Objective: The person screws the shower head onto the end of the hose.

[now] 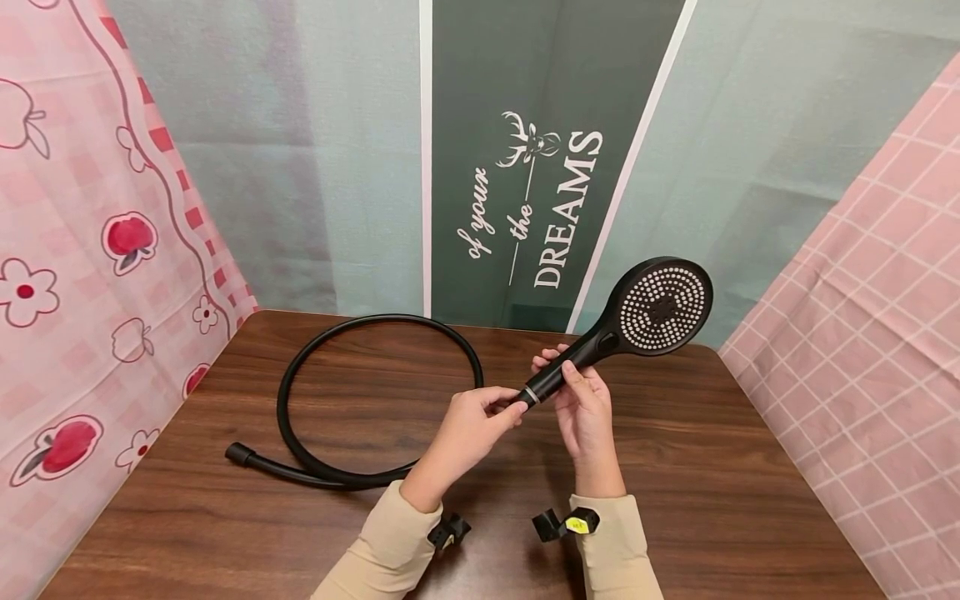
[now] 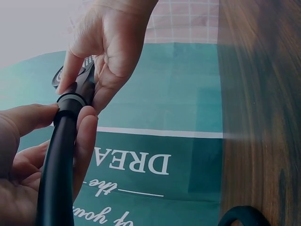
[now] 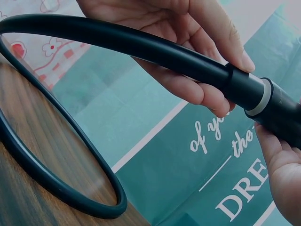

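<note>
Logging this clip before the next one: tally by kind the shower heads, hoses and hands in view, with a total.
Shower head: 1
Hose: 1
Hands: 2 (left hand, right hand)
Total: 4

Hose (image 1: 283, 407) looped on table (image 1: 697, 467), left of showerhead (image 1: 630, 321).

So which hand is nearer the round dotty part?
Right. The right hand holds the handle below the round part; the left hand, farther off, holds the hose end.
</note>
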{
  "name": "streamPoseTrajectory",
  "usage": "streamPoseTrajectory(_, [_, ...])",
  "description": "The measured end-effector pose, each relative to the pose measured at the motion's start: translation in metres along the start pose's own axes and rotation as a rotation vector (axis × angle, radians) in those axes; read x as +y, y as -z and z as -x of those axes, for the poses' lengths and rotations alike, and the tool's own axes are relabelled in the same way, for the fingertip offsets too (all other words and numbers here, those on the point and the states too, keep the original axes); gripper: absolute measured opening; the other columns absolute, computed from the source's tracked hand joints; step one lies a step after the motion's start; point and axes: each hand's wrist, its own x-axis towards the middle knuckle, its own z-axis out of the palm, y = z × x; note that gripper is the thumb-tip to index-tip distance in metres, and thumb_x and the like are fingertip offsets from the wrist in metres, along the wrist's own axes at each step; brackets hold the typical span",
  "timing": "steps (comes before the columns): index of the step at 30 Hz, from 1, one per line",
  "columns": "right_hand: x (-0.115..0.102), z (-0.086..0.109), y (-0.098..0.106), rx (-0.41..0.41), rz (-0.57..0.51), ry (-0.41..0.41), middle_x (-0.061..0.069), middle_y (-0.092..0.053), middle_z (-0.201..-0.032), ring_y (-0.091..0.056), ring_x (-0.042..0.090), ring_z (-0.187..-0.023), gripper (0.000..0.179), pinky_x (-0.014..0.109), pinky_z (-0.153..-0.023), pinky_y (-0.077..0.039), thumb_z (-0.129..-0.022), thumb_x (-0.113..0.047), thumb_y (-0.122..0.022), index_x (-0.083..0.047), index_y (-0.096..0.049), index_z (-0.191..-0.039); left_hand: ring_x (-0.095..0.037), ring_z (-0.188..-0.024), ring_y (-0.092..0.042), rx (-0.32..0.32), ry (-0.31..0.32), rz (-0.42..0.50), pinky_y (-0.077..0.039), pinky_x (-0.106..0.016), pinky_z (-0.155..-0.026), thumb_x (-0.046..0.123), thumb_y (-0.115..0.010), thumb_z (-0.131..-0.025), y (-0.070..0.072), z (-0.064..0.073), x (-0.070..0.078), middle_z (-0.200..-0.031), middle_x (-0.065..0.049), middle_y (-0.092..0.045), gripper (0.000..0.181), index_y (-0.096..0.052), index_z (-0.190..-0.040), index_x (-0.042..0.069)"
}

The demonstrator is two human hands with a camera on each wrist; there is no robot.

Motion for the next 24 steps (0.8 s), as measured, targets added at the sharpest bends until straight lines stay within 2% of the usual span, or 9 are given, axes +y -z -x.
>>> streamPoseTrajectory(18, [0.0002, -0.0004, 0.0007, 0.007, 0.013, 0.0, 0.008, -0.073, -0.107, -0.073, 0.018, -0.102, 0.021, 0.033, -0.097, -0.053, -0.104, -0.002, -0.043, -0.003, -0.06, -0.116, -0.012, -0.079, -0.07, 0.014, -0.004, 0.002, -0.052, -0.02, -0.066, 0.022, -0.068, -0.095, -0.0007, -0.0009, -0.0009, -0.091, -0.009, -0.076, 0.026, -0.073, -0.113, 0.003])
streamPoseTrajectory(24, [0.0002, -0.0003, 0.0014, 0.003, 0.004, -0.001, 0.009, -0.073, -0.107, -0.073, 0.019, -0.102, 0.021, 0.032, -0.096, -0.053, -0.104, -0.002, -0.043, -0.003, -0.06, -0.117, -0.014, -0.084, -0.071, 0.037, 0.017, 0.025, -0.056, -0.022, -0.072, 0.022, -0.069, -0.094, -0.0006, 0.0003, 0.0009, -0.099, -0.008, -0.075, 0.026, -0.073, -0.114, 0.007])
